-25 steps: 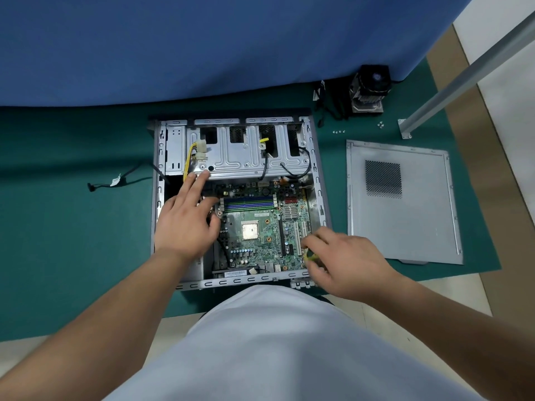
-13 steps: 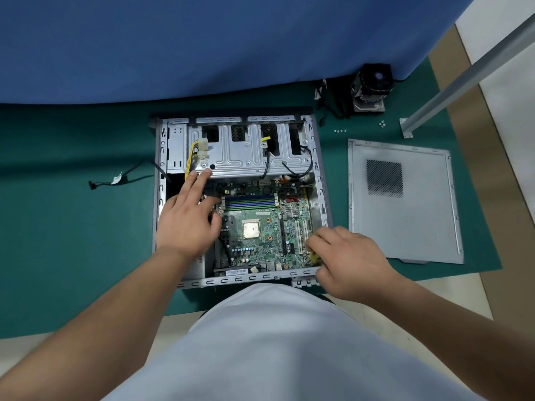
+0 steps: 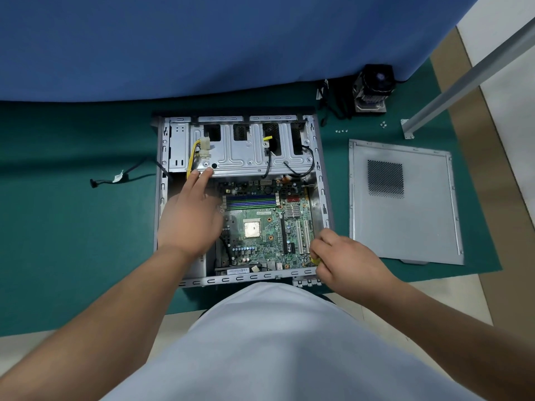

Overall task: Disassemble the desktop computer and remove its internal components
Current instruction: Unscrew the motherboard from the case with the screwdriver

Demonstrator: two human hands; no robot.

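Note:
The open grey computer case (image 3: pixel 323 198) lies flat on a green mat. Inside it sits the green motherboard (image 3: pixel 265 227) with a bare CPU (image 3: pixel 251 229) at its middle. A metal drive cage (image 3: pixel 246 151) spans the far half, with a yellow-wired connector (image 3: pixel 204 149) on it. My left hand (image 3: pixel 189 218) rests flat over the board's left side, fingertips touching the cage edge. My right hand (image 3: pixel 344 256) is closed around a small yellow-handled tool (image 3: pixel 315 260) at the board's near right corner.
The removed side panel (image 3: pixel 405 204) lies right of the case. A CPU cooler (image 3: pixel 373 88) with black cables stands at the back right, small screws (image 3: pixel 341 131) near it. A loose black cable (image 3: pixel 115 178) lies left of the case. A metal bar (image 3: pixel 463 73) slants at far right.
My right hand has shifted slightly rightward and nearer, toward the board's near right corner. My left hand stays in place on the board.

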